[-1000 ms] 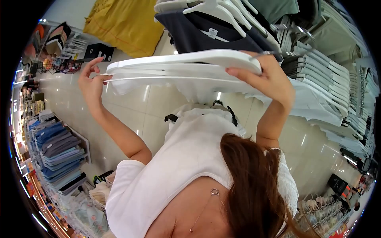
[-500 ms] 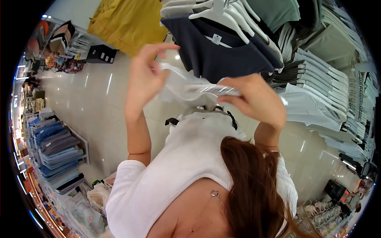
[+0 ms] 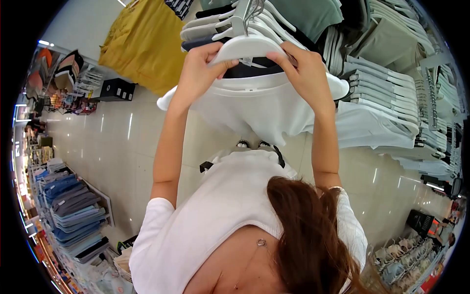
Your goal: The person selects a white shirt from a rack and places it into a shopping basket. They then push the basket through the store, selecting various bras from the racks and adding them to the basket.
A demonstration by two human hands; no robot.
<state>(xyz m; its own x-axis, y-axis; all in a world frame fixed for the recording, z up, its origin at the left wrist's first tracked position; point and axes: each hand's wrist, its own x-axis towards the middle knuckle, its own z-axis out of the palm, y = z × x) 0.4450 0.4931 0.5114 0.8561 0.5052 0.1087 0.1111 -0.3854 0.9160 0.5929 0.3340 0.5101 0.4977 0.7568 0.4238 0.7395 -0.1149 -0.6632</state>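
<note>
In the head view a white clothes hanger [image 3: 249,47] is up against the rack, its top near the metal rack arm [image 3: 239,22]. My left hand [image 3: 201,73] grips the hanger's left shoulder, thumb in front. My right hand [image 3: 306,73] has hold of the opposite shoulder, thumb and fingers pinching it. A white shirt [image 3: 252,110] hangs from the hanger below my hands, neckline facing me. Behind it, partly hidden, are dark garments and more white hangers.
Grey-green tops [image 3: 313,14] hang behind the rack arm. To the right are white and grey shirts [image 3: 377,125] on hangers. A yellow garment [image 3: 142,44] hangs at upper left, with a black box [image 3: 116,90] below it. Folded jeans [image 3: 73,206] are stacked at left.
Both hands have moved up to the rack with the hanger, which now faces me squarely. My left hand, loosely raised before, now grips the hanger. The white shirt hangs spread out.
</note>
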